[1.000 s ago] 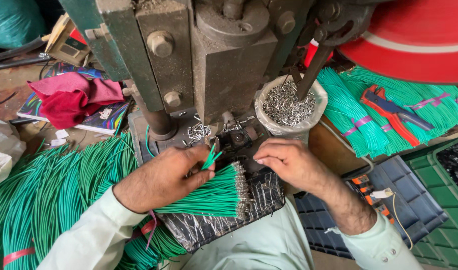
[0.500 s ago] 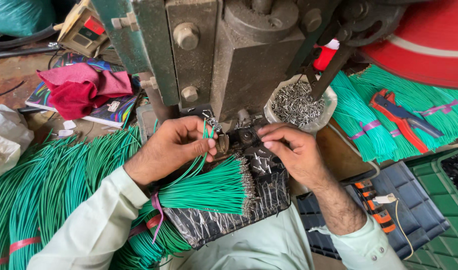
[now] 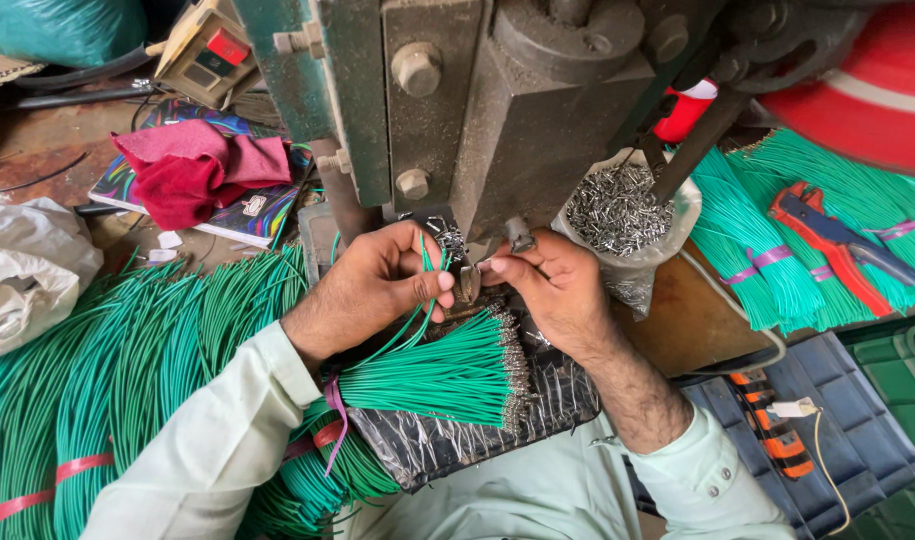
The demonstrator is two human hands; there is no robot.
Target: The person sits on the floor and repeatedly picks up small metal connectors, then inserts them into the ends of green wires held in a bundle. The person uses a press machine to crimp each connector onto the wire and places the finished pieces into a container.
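Observation:
My left hand (image 3: 376, 283) pinches a single green wire (image 3: 425, 268) and holds it up under the dark metal press (image 3: 538, 110). My right hand (image 3: 553, 290) is beside it, its fingertips closed on a small metal terminal (image 3: 471, 282) at the press die. Below both hands a tied bundle of green wires (image 3: 428, 375) with metal tips lies across a crinkled silver plastic sheet (image 3: 498, 425) on my lap.
A large heap of green wires (image 3: 88, 400) lies at the left, more tied bundles (image 3: 778, 250) at the right with a red-handled plier (image 3: 828, 240). A bag of loose metal terminals (image 3: 618, 205) sits beside the press. A red cloth (image 3: 193, 170), white bag (image 3: 28, 265), dark crate (image 3: 828, 430).
Both hands have risen from the bundle to the press die. The left hand has lifted one green wire up, and the right hand has closed in at the die.

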